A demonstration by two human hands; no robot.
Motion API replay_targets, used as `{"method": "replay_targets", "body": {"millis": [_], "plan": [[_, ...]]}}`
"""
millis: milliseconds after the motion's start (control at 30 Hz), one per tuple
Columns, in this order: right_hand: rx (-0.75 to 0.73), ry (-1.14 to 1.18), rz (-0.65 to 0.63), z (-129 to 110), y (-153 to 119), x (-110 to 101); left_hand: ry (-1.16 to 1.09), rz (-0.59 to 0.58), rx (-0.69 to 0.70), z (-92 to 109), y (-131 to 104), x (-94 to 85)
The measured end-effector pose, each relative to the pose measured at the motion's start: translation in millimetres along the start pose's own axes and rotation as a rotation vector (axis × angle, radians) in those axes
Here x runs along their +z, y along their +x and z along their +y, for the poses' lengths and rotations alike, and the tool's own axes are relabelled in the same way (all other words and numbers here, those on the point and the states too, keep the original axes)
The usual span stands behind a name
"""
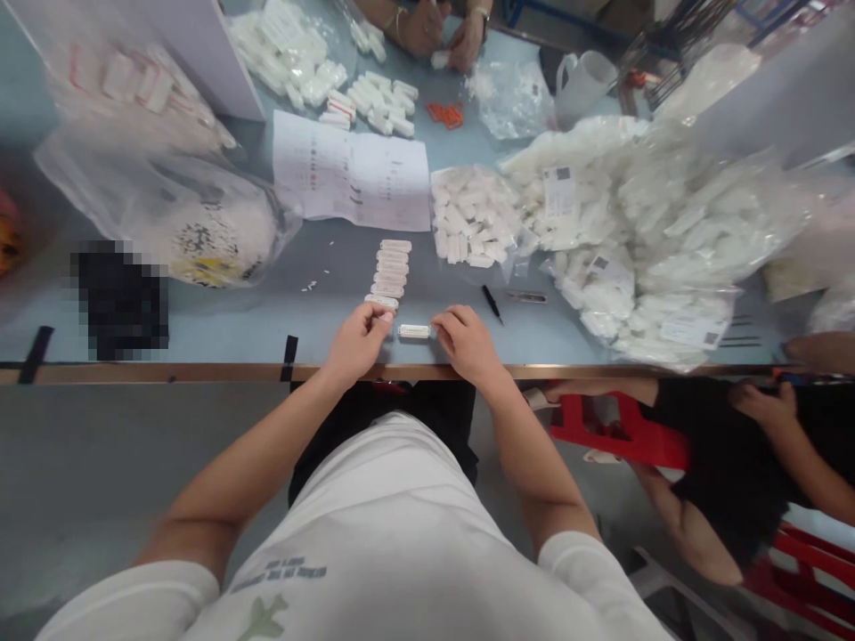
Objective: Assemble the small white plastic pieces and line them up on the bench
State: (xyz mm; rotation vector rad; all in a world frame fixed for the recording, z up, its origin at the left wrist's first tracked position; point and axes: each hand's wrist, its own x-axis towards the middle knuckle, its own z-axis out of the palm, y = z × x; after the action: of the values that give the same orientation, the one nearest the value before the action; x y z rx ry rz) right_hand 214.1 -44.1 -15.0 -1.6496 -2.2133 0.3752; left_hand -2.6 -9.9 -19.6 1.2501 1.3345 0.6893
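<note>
Near the table's front edge, my left hand has its thumb and fingers closed on a small white plastic casing. That casing lies at the near end of a column of several similar slim white casings. Between my hands lies a single white casing with a row of small marks or slots along its face. My right hand is curled just off the right end of this piece, fingertips pinched together. Whatever may be between those fingertips is too small or hidden to tell.
A black pen and metal tweezers lie to the right. Behind are a printed sheet and an opened bag of white parts. Filled bags crowd the right side. Across the table, a co-worker's hands hold a white piece.
</note>
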Motion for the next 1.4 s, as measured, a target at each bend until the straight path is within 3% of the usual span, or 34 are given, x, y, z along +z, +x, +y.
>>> {"method": "replay_targets", "body": {"millis": [100,233,433,800,1100,1400], "plan": [[-0.026,-0.075,-0.027,-3,1,2,0.248,-0.008,0.097,-4,2,1.3],[-0.08,-0.155,-0.077,-5,4,3,0.364,-0.051,0.124,-4,2,3.2],[-0.118,-0.263,-0.128,-5,5,2,0.392,-0.063,0.127,-4,2,3.0],[-0.153,-0.356,-0.111,-12,7,-3,0.44,-0.092,0.136,-5,2,3.0],[-0.227,-0.384,-0.167,-17,9,-3,0.539,-0.196,0.163,-3,2,6.8],[-0.189,-0.317,-0.078,-9,-9,4,0.525,-0.181,0.151,-3,4,7.1]]}}
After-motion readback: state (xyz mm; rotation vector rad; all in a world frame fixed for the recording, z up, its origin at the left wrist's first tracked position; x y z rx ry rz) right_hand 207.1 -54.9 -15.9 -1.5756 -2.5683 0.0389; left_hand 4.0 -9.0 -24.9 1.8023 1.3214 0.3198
